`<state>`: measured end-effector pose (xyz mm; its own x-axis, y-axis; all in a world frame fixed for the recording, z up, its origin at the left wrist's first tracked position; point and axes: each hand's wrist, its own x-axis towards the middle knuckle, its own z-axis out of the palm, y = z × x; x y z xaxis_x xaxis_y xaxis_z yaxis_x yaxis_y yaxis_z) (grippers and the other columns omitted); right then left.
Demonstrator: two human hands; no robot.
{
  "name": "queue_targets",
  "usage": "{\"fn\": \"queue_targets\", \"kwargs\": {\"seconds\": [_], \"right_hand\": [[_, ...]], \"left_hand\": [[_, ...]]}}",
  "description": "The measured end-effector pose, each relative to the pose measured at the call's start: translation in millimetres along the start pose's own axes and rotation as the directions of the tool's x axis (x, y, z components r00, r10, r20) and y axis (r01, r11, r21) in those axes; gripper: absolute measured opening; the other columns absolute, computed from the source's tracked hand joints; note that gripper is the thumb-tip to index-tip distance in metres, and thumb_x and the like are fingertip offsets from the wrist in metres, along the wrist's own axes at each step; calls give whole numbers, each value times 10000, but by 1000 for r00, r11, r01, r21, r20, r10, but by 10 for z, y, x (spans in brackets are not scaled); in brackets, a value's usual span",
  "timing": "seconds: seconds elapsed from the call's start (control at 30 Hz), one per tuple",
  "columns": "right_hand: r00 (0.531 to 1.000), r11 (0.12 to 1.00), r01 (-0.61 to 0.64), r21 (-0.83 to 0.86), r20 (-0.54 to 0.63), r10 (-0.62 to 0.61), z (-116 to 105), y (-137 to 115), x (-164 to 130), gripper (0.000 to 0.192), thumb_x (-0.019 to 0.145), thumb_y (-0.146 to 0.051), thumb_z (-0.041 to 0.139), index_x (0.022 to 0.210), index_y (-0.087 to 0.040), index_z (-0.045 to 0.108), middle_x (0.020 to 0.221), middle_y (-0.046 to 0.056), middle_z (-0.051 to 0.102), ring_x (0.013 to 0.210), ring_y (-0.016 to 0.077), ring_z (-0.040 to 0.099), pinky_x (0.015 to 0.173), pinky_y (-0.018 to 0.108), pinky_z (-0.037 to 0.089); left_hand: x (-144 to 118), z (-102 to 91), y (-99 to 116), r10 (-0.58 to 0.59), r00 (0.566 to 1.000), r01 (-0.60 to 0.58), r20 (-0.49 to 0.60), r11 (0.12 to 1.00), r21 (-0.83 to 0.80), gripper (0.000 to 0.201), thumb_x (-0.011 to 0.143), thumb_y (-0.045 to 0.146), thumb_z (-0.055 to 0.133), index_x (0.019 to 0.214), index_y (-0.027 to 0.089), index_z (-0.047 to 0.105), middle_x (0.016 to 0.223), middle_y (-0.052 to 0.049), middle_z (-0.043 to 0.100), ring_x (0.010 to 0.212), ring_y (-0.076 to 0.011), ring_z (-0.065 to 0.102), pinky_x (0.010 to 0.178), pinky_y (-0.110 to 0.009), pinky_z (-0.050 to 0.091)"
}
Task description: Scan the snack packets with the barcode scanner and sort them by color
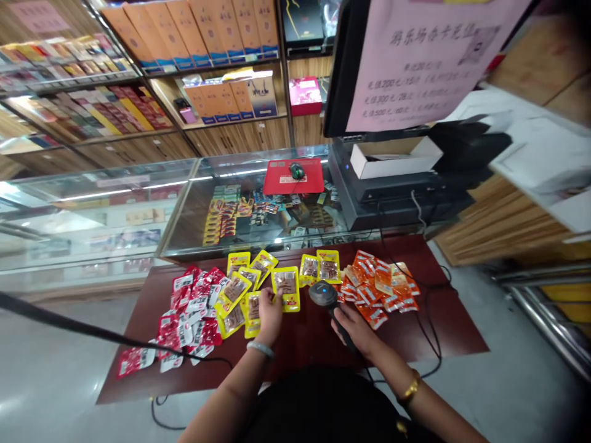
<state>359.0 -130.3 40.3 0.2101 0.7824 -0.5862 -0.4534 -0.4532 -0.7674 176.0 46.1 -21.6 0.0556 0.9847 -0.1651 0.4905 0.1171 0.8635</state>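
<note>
My left hand (269,315) pinches the lower edge of a yellow snack packet (286,284) lying on the dark red table (443,326). My right hand (354,329) grips a black handheld barcode scanner (324,295), whose head with a blue light points at the packets. Several more yellow packets (240,292) lie around my left hand. Red packets (189,314) are heaped to the left and orange packets (376,286) to the right of the scanner.
A glass display counter (184,203) stands behind the table, with a red mouse pad and a mouse (295,172) on top. A black register with a monitor (392,191) sits at the right. Shelves of boxed goods (194,37) line the back wall. Cables trail across the table.
</note>
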Motion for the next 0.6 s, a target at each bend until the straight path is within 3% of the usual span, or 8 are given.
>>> {"fn": "queue_targets", "kwargs": {"seconds": [0.13,0.27,0.47,0.6], "right_hand": [[999,999,36,28,-33,-35,-17,-81,8,575,732,-784,608,803,-235,453,522,-92,481,374,63,366,369,194,286],[997,997,55,46,-59,-52,-88,-82,20,576,746,-791,578,850,-233,478,513,-97,470,363,69,368,364,197,284],[993,998,48,42,-109,-43,-188,8,-28,575,742,-791,582,855,-237,481,510,-102,466,352,67,356,358,199,284],[991,999,31,27,-128,-27,-221,31,-87,578,727,-797,594,809,-242,453,504,-102,453,357,66,344,362,199,276]], "left_hand": [[-187,376,218,41,986,-38,163,999,-22,279,802,478,598,845,229,479,761,23,551,682,-153,528,657,-272,436],[-278,554,278,32,967,-38,254,999,20,209,818,418,560,862,232,475,783,16,568,694,-157,552,659,-271,447],[-323,839,335,-74,938,86,339,996,-21,209,805,376,607,838,227,463,808,-9,631,755,-176,616,729,-289,493],[-340,1049,433,-110,902,137,417,990,-35,211,760,217,681,907,206,529,889,-37,677,844,-177,654,799,-285,502]]}}
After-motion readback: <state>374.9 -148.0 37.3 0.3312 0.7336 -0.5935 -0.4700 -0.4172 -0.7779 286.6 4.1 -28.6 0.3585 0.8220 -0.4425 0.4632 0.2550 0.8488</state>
